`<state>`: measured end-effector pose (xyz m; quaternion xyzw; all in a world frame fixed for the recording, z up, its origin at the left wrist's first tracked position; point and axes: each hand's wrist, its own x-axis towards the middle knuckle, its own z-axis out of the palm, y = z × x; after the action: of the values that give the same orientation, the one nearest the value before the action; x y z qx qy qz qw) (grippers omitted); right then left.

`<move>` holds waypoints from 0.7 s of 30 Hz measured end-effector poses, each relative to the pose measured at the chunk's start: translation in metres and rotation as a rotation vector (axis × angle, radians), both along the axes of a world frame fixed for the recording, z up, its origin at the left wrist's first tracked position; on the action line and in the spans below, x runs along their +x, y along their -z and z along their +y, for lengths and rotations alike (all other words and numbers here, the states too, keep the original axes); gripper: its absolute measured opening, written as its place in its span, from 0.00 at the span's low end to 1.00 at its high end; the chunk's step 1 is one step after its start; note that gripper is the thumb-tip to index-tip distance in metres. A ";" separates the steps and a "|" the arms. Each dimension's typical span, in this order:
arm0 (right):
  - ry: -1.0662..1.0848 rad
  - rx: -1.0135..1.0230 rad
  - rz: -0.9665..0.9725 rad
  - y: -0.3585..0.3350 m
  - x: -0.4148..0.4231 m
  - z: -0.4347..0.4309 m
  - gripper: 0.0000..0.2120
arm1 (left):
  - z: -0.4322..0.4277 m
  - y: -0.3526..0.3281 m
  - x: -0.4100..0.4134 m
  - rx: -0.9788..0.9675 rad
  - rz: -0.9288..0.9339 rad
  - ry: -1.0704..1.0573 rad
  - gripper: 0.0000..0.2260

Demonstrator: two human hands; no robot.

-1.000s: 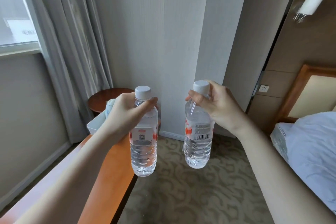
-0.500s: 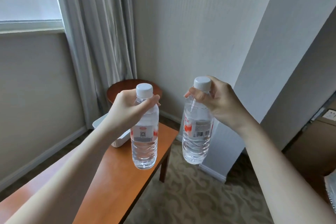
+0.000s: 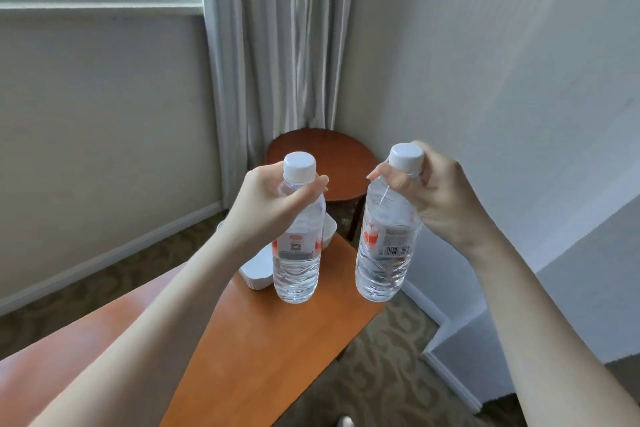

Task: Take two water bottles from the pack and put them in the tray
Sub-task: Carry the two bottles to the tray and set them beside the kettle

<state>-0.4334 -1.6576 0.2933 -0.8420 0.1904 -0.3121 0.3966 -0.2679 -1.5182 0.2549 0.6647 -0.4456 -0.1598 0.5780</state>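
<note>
I hold two clear water bottles with white caps upright in the air. My left hand (image 3: 273,204) grips the left bottle (image 3: 297,267) around its neck and shoulder. My right hand (image 3: 433,198) grips the right bottle (image 3: 384,263) just under its cap. Both hang above the far end of an orange wooden table (image 3: 263,350). A white tray (image 3: 258,270) sits on that table end, mostly hidden behind my left forearm and the left bottle. The pack is not in view.
A small round wooden side table (image 3: 325,163) stands in the corner behind the tray, beside grey curtains (image 3: 277,45). A white wall (image 3: 502,80) juts out on the right. Patterned carpet (image 3: 381,385) lies between the table and the wall.
My view has swung left, away from the bed. The orange table and tray now lie under the bottles, and both hands still hold them upright.
</note>
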 end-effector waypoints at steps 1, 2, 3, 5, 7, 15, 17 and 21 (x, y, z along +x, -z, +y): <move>-0.037 0.002 -0.001 0.006 0.009 -0.008 0.16 | -0.005 0.006 0.004 0.011 0.004 -0.033 0.15; -0.074 0.006 -0.007 0.012 0.018 -0.017 0.17 | -0.009 0.011 0.008 0.021 0.015 -0.064 0.15; -0.107 0.016 -0.013 0.019 0.026 -0.026 0.18 | -0.013 0.017 0.012 0.029 0.030 -0.093 0.15; -0.165 0.028 -0.014 0.034 0.042 -0.044 0.19 | -0.022 0.029 0.019 0.038 0.050 -0.150 0.13; -0.223 0.017 0.002 0.050 0.058 -0.063 0.17 | -0.032 0.042 0.024 0.067 0.047 -0.198 0.11; -0.519 0.055 0.112 0.105 0.098 -0.124 0.12 | -0.065 0.080 0.025 0.121 0.136 -0.399 0.07; -0.586 0.039 0.161 0.119 0.104 -0.130 0.16 | -0.068 0.089 0.022 0.167 0.143 -0.453 0.07; -0.678 0.042 0.255 0.153 0.106 -0.133 0.15 | -0.068 0.112 0.013 0.300 0.173 -0.561 0.10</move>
<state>-0.3274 -1.7905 0.1405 -0.8811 -0.0453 -0.0513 0.4679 -0.2546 -1.5866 0.1433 0.8232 -0.1659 -0.1142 0.5309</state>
